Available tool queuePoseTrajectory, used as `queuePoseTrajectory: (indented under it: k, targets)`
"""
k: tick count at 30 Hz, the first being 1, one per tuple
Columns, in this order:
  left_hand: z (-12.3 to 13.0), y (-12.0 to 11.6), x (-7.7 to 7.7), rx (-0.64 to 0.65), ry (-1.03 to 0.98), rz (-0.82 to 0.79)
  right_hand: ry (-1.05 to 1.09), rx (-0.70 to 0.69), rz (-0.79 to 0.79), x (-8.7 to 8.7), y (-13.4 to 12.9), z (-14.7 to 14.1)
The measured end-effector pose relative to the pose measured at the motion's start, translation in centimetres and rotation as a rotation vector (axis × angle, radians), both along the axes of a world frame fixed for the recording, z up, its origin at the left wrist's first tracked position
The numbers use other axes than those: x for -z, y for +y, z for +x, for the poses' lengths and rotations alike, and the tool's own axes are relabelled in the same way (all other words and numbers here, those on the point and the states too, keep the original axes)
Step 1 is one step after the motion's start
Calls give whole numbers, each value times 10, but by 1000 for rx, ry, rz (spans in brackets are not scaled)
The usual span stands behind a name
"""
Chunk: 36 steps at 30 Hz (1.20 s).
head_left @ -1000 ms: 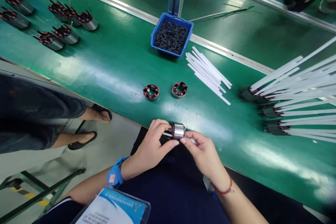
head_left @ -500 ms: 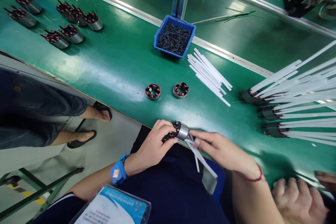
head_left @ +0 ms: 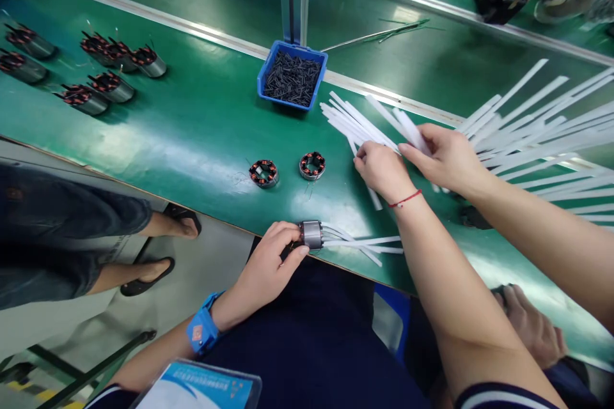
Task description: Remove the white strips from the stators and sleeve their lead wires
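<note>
Pinching a silver metal cylinder (head_left: pixel 313 235), the left hand (head_left: pixel 266 263) is overhanging a glossy green, metal-railed table (head_left: pixel 206 140), grip unclear for the right hand (head_left: pixel 382 169).

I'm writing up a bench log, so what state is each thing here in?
left hand: closed on the held stator
held stator: sideways, white strips sticking out
right hand: at the loose strips, grip unclear
loose strips: piled, overlapping
co-worker's hand near the pile: gripping strips
blue bin: open, filled with black pieces
wound rings: lying flat, apart
far-left stators: upright, grouped
</note>
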<state>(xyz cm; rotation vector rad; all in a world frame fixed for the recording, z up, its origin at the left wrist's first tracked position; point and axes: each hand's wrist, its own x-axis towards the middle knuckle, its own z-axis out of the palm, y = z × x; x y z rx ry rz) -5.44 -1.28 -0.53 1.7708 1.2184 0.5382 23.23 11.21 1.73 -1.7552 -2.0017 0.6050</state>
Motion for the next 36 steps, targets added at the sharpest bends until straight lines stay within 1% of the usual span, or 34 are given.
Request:
queuePoseTrajectory:
  k: [1,4,5,7,9,10,11,12,14,15,17,18,20,22,24,26,29,32,36]
  targets:
    - [1,0,1,-6,13,6,-12,-28,15,-8,2,13]
    - [2,-2,3,-9,24,22,-66,-200,65,-29,2,49]
    - [2,-2,4,-10,29,26,-40,-231,76,-34,-1,57]
    - [1,-3,5,-15,48,36,60,-228,77,-39,-17,63]
    - [-1,-4,7,-18,73,52,88,-150,63,-33,-40,53]
    - [-1,-4,7,-16,83,63,21,-45,82,-27,-53,42]
    - [-2,-4,8,-11,91,72,-96,69,63,-18,-64,28]
    - [-2,-4,8,-7,96,81,-191,137,15,-8,-74,13]
    - [-3,-4,9,3,103,91,-227,154,-35,11,-86,-13]
    - [-3,-4,9,8,108,89,-250,147,-52,18,-89,-21]
    - [-3,-3,8,14,117,90,-246,126,-51,24,-94,-27]
    - [-2,-3,9,18,120,92,-214,119,-51,23,-97,-26]
    - [-3,-3,9,25,127,100,-73,95,-64,14,-106,-22]
    - [-3,-3,10,28,125,109,89,30,-91,2,-119,-21]
    - [-3,-4,11,25,120,116,172,-59,-127,-8,-131,-23]
    - [-4,-4,12,21,117,118,183,-120,-181,-13,-140,-28]
    - [-3,-5,12,11,130,124,152,-175,-278,-14,-145,-32]
    - [-2,-5,11,5,148,136,63,-226,-331,-13,-142,-34]
    - [-2,-5,11,14,152,159,-32,-279,-340,-13,-135,-36]
